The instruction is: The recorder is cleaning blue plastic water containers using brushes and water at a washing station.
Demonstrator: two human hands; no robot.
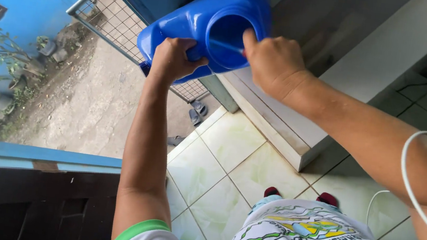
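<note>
Both hands grip a blue plastic jerrycan (203, 25) raised ahead: the left hand (173, 59) clenches its handle, the right hand (273, 62) grasps the rim of its round opening. Beyond the left hand stands a wire-mesh gate (112, 20); pale green floor tiles (219, 163) lie below.

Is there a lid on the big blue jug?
No, the blue jug has an open round mouth with no lid, and the right hand grips its rim while the left hand holds its handle.

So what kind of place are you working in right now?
Likely a home's tiled porch or doorway opening onto a yard. Pale green floor tiles, sandals by a wire-mesh gate, and a dirt yard with potted plants outside suggest it.
</note>
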